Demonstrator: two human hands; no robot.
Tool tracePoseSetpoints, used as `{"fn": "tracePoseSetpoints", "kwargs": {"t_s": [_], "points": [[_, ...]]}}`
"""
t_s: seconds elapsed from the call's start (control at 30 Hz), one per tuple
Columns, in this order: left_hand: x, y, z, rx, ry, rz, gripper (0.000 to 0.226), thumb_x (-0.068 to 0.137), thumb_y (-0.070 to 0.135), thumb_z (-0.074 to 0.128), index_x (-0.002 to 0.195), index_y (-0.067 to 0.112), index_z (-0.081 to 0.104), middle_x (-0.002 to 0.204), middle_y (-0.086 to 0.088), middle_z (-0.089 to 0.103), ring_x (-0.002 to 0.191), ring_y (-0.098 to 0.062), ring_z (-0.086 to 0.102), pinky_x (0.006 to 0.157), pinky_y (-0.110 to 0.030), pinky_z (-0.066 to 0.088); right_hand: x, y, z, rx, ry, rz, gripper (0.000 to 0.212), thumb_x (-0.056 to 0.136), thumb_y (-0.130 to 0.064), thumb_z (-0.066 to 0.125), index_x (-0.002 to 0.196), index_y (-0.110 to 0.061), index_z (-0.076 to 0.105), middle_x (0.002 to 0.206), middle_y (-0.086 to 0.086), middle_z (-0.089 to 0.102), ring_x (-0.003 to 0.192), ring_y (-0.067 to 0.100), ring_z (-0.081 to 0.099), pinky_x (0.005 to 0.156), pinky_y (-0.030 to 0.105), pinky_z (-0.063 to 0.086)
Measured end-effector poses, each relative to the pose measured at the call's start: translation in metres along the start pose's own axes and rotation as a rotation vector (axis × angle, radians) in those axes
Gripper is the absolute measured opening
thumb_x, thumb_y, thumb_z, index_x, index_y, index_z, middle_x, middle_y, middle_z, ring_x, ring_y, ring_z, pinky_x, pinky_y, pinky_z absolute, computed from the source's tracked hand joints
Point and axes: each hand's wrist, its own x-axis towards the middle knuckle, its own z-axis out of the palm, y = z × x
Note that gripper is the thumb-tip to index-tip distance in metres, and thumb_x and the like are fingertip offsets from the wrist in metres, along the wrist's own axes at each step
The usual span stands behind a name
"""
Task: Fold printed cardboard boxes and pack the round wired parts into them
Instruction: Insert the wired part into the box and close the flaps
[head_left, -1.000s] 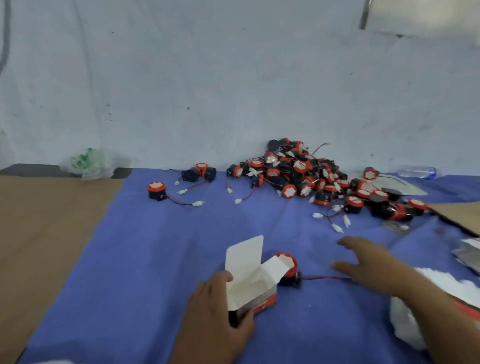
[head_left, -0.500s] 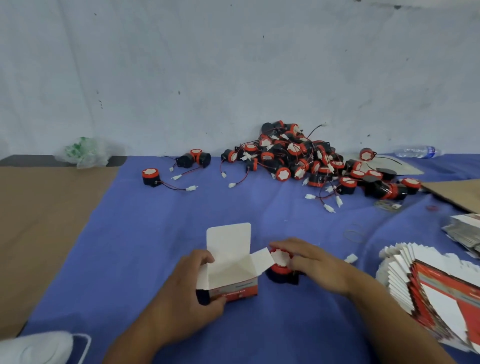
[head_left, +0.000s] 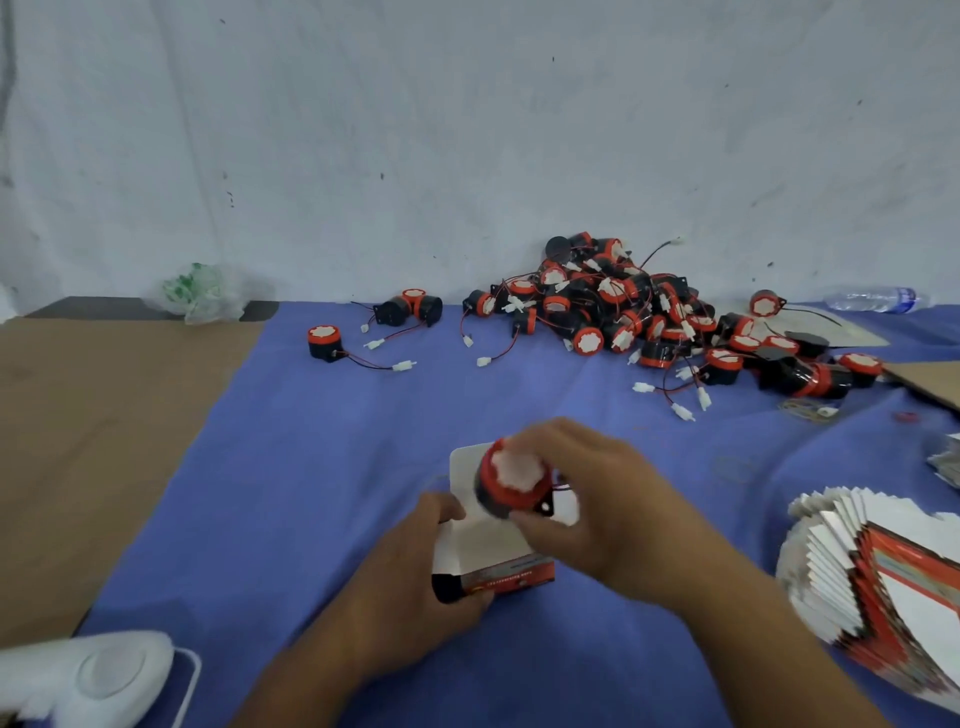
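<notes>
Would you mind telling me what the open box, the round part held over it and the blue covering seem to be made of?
The open box: thin cardboard, matt white inside, red print outside; its flaps keep crisp folds. The round part: probably moulded plastic, black body with red rim, though blurred. The blue covering: seemingly cloth, matt, lying in soft wrinkles.

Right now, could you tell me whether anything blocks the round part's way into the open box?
Nothing visible does: the right hand holds the round part over the open box, lid flap raised behind, while the left hand grips the box.
</notes>
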Motion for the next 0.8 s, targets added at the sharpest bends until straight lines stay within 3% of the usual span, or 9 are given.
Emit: {"fn": "tracePoseSetpoints", "kwargs": {"t_s": [0.1, 0.17, 0.3, 0.43, 0.57, 0.63, 0.67, 0.73, 0.8], "points": [[0.0, -0.002, 0.002, -0.044, 0.023, -0.024, 0.058, 0.059, 0.056, 0.072, 0.107, 0.041, 0.041, 0.1, 0.028, 0.06, 0.094, 0.009, 0.057, 0.072, -0.008, 0.044, 0.002, -0.003, 0.026, -0.141, -0.145, 0.038, 0.038, 0.088, -0.038, 0.07, 0.123, -0.025, 0.061, 0.125, -0.012, 0.054, 0.105, 0.016, 0.056, 0.089, 0.029, 0.046], [0.001, -0.005, 0.003, -0.05, 0.046, -0.028, 0.06, 0.059, 0.056, 0.074, 0.107, 0.042, 0.04, 0.099, 0.03, 0.06, 0.093, 0.009, 0.058, 0.071, -0.008, 0.044, 0.001, 0.001, 0.03, -0.122, -0.152, 0.063, 0.04, 0.089, -0.037, 0.07, 0.127, -0.026, 0.062, 0.13, -0.012, 0.052, 0.107, 0.017, 0.056, 0.09, 0.03, 0.047], [0.002, -0.005, 0.004, -0.081, 0.049, 0.036, 0.072, 0.064, 0.045, 0.079, 0.115, 0.057, 0.029, 0.116, 0.037, 0.051, 0.101, 0.009, 0.057, 0.074, -0.003, 0.042, -0.002, 0.004, 0.028, -0.127, -0.209, 0.043, 0.04, 0.091, -0.036, 0.066, 0.13, -0.029, 0.061, 0.135, -0.016, 0.05, 0.111, 0.014, 0.054, 0.092, 0.028, 0.047], [0.002, -0.003, 0.001, -0.073, 0.042, 0.091, 0.074, 0.068, 0.04, 0.078, 0.121, 0.061, 0.031, 0.12, 0.034, 0.053, 0.104, 0.009, 0.057, 0.077, 0.0, 0.04, -0.001, 0.0, 0.03, -0.167, -0.301, 0.075, 0.04, 0.1, -0.035, 0.054, 0.139, -0.029, 0.055, 0.145, -0.01, 0.043, 0.121, 0.019, 0.049, 0.1, 0.032, 0.043], [0.002, -0.003, 0.002, -0.025, 0.044, 0.165, 0.072, 0.075, 0.036, 0.075, 0.129, 0.062, 0.034, 0.126, 0.039, 0.047, 0.113, 0.014, 0.048, 0.088, 0.002, 0.033, -0.001, -0.01, 0.042, -0.316, -0.388, 0.064, 0.034, 0.105, -0.033, 0.042, 0.134, -0.018, 0.051, 0.144, -0.003, 0.033, 0.11, 0.028, 0.053, 0.088, 0.037, 0.046], [0.003, -0.003, 0.002, 0.028, 0.028, 0.164, 0.063, 0.076, 0.046, 0.066, 0.127, 0.065, 0.036, 0.115, 0.038, 0.049, 0.106, 0.013, 0.048, 0.085, 0.0, 0.034, -0.002, -0.012, 0.048, -0.296, -0.383, 0.071, 0.034, 0.105, -0.038, 0.04, 0.128, -0.014, 0.051, 0.138, -0.003, 0.033, 0.113, 0.024, 0.048, 0.088, 0.031, 0.04], [0.003, -0.004, 0.002, 0.04, 0.021, 0.157, 0.061, 0.075, 0.048, 0.063, 0.128, 0.064, 0.037, 0.11, 0.035, 0.05, 0.103, 0.011, 0.049, 0.083, -0.001, 0.035, -0.003, -0.011, 0.05, -0.288, -0.377, 0.061, 0.037, 0.105, -0.041, 0.039, 0.128, -0.015, 0.052, 0.137, -0.004, 0.034, 0.121, 0.021, 0.042, 0.098, 0.029, 0.034], [0.004, -0.005, 0.003, 0.06, 0.017, 0.156, 0.057, 0.075, 0.046, 0.063, 0.128, 0.058, 0.045, 0.107, 0.032, 0.05, 0.1, 0.009, 0.05, 0.081, -0.002, 0.036, -0.005, -0.003, 0.049, -0.37, -0.355, 0.019, 0.039, 0.104, -0.047, 0.036, 0.129, -0.027, 0.057, 0.139, -0.007, 0.036, 0.136, 0.018, 0.025, 0.118, 0.035, 0.011], [0.005, -0.007, 0.004, 0.064, 0.005, 0.15, 0.057, 0.077, 0.038, 0.069, 0.126, 0.057, 0.048, 0.111, 0.024, 0.05, 0.103, 0.007, 0.05, 0.086, -0.006, 0.039, -0.006, 0.007, 0.039, -0.35, -0.191, 0.029, 0.033, 0.102, -0.049, 0.042, 0.123, -0.039, 0.065, 0.141, -0.008, 0.04, 0.14, 0.021, 0.023, 0.119, 0.039, 0.004]]}}
